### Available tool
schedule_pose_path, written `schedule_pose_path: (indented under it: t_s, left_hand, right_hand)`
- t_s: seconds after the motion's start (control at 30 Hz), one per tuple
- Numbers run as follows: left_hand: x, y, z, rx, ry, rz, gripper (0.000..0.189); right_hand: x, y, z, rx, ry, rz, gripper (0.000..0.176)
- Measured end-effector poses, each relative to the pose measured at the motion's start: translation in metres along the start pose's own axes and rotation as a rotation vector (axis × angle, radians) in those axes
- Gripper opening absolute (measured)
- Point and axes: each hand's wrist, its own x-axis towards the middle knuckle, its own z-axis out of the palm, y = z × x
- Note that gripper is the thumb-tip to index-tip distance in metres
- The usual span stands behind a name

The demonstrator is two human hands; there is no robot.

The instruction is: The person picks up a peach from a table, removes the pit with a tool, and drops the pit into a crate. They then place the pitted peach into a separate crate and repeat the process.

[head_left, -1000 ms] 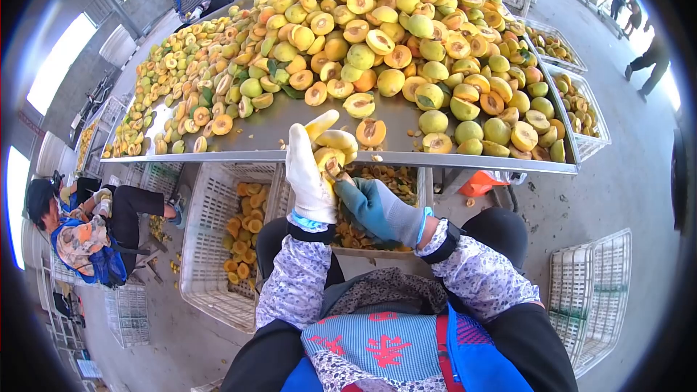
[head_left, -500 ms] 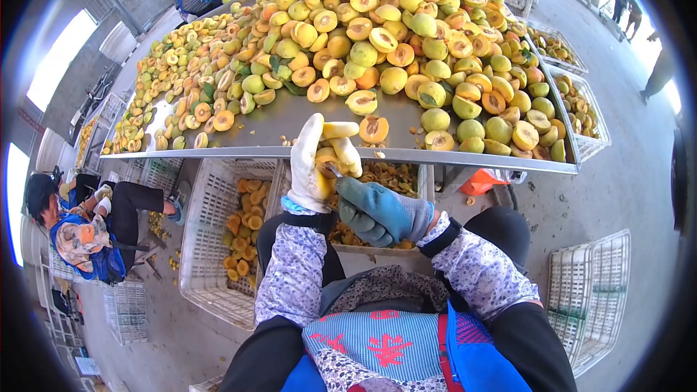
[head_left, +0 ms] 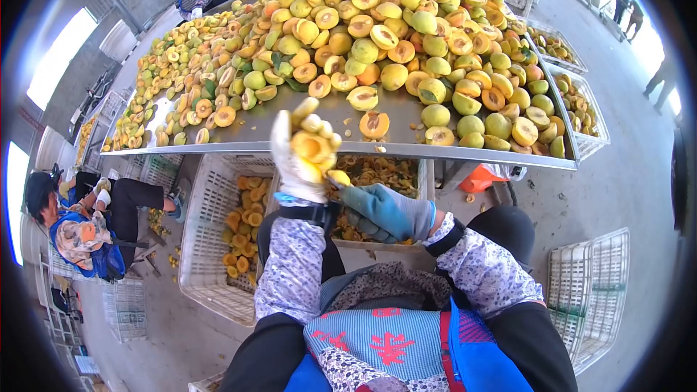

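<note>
Fruit half point(head_left: 312, 147), cupped in left hand point(head_left: 292, 160); right hand point(head_left: 388, 212) gripping mostly hidden tool point(head_left: 334, 184) alongside; slip could jab left hand.

A yellow fruit half point(head_left: 311, 147) lies hollowed in the left hand point(head_left: 289, 154), cavity showing. Just below, a small yellow piece point(head_left: 339, 176) sits by the right hand point(head_left: 390, 210).

Gloved left fingers point(head_left: 280, 132) cradle a hollowed yellow fruit half point(head_left: 311, 148).

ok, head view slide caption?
Gloved left hand holds a fruit half, right hand close by, before a fruit-heaped table.
</note>
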Motion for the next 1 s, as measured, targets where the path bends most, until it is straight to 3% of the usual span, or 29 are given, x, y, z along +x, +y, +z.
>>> schedule_pose_path:
  t_s: [0.03,0.1,0.17,0.23,0.27,0.33,0.4,0.43,0.47,0.53,0.7,0.8,0.83,0.93,1.0]
  left_hand:
    - [-0.002,0.015,0.001,0.031,0.059,0.116,0.047]
    - [-0.021,0.061,0.014,0.472,0.3,0.285,0.05]
    - [-0.03,0.111,0.002,0.894,0.485,0.155,0.045]
    - [-0.026,0.125,-0.031,1.55,0.591,0.342,0.041]
    - [-0.026,0.124,-0.038,1.805,0.586,0.49,0.042]
    - [-0.021,0.093,0.01,1.661,0.467,0.352,0.04]
    - [-0.002,0.043,0.033,1.724,0.259,0.309,0.039]
    - [0.007,0.017,0.047,1.72,0.201,0.198,0.052]
    - [0.019,-0.008,0.048,1.815,0.129,0.152,0.06]
    - [0.039,-0.041,0.052,2.092,-0.007,-0.031,0.057]
    - [0.062,-0.061,0.036,1.864,-0.292,0.029,0.054]
    - [0.052,-0.049,0.036,1.325,-0.125,0.059,0.041]
    - [0.046,-0.043,0.037,1.354,-0.128,0.181,0.034]
    - [0.019,-0.032,0.047,1.164,-0.164,0.256,0.038]
    - [0.003,-0.034,0.048,0.887,-0.137,0.104,0.054]
  right_hand:
    - [0.009,0.02,-0.006,-0.309,0.144,-0.138,0.049]
    - [0.038,0.079,-0.02,-0.917,0.438,-0.409,0.045]
    - [0.027,0.066,-0.018,-0.946,0.462,-0.297,0.041]
    - [0.021,0.053,-0.018,-0.941,0.514,-0.282,0.039]
    - [0.02,0.049,-0.017,-0.919,0.553,-0.321,0.039]
    - [0.016,0.041,-0.014,-0.843,0.583,-0.373,0.038]
    - [0.01,0.035,-0.012,-0.744,0.561,-0.392,0.037]
    - [0.008,0.036,-0.014,-0.767,0.556,-0.384,0.038]
    - [0.006,0.038,-0.017,-0.789,0.555,-0.375,0.038]
    - [0.002,0.04,-0.022,-0.824,0.55,-0.339,0.039]
    - [-0.021,0.025,-0.029,-0.798,0.49,-0.244,0.039]
    - [-0.027,0.014,-0.032,-0.589,0.633,-0.368,0.039]
    - [-0.018,0.02,-0.034,-0.423,0.653,-0.522,0.04]
    - [-0.005,0.013,-0.029,-0.212,0.635,-0.671,0.041]
    - [0.0,0.011,-0.021,-0.202,0.609,-0.742,0.042]
